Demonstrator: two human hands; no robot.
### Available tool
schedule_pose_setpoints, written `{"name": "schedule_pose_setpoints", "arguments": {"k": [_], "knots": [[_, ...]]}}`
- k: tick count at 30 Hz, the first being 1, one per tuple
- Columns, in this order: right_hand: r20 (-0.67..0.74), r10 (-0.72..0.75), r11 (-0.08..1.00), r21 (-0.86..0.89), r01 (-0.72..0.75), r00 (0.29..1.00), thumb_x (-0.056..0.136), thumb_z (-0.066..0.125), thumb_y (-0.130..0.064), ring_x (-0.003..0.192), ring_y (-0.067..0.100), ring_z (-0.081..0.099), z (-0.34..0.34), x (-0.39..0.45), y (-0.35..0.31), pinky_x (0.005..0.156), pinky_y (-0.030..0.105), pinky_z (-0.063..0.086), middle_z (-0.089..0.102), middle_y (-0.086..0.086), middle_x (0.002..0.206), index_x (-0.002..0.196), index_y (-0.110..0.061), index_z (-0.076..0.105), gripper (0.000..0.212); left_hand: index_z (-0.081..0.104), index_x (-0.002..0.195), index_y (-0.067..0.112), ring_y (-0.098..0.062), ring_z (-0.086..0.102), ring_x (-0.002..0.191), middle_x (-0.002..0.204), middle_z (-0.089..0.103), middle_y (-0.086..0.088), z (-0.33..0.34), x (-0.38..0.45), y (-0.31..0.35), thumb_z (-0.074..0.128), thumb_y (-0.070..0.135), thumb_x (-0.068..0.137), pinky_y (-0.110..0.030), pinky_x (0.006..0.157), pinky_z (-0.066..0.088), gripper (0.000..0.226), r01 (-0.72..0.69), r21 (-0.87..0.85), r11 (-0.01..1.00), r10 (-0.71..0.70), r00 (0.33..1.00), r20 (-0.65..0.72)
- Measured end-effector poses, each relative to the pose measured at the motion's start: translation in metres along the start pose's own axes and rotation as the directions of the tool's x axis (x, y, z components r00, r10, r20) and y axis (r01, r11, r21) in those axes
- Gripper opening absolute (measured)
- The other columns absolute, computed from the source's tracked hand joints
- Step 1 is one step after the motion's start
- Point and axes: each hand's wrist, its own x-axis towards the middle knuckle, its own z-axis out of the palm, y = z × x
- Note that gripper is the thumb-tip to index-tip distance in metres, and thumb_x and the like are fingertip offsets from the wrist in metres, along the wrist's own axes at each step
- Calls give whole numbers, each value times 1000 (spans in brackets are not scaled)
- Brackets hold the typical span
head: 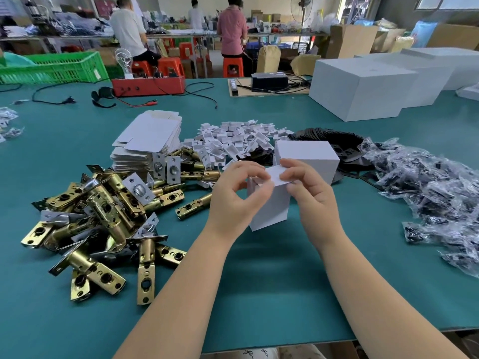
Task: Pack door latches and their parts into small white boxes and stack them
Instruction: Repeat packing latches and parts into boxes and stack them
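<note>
two bare hands hold a small white box (269, 206) upright above a teal table (259, 294). the left hand (233, 200) pinches its upper edge; the right hand (308, 193) pinches the open top flap (278, 174). a pile of brass door latches (103, 216) lies to the left, a closed white box (307, 155) just behind.

No legible text, label, brand, number or sign was visible on any box, part or device.
</note>
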Motion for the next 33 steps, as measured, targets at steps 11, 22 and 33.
{"name": "schedule_pose_setpoints", "arguments": {"k": [11,22,33], "knots": [[77,-101,978,-174,113,992,94,42,-37,115,0,48,-2,-5,0,94,10,34,51,-8,119,109,-32,61,25,62,103,44,-9,62,97,100,66,25,1,1,-5,66,20,81,-30,84,53,33,132,10,991,-132,982,135],[-60,-245,914,-346,210,968,92,55,-23,92,-5,51,5,-8,-1,79,8,37,57,-1,99,101,-28,60,12,74,99,32,-5,64,90,98,73,7,-4,3,-1,72,14,83,-18,75,52,24,331,-365,870,-286,943,172],[-118,-207,958,-226,176,971,92,53,-21,82,-6,56,6,0,-12,75,9,39,63,-12,90,93,-35,60,16,78,87,34,-7,63,81,86,74,8,-5,6,-2,72,20,82,-19,76,52,16,168,-256,952,-160,986,53]]}}
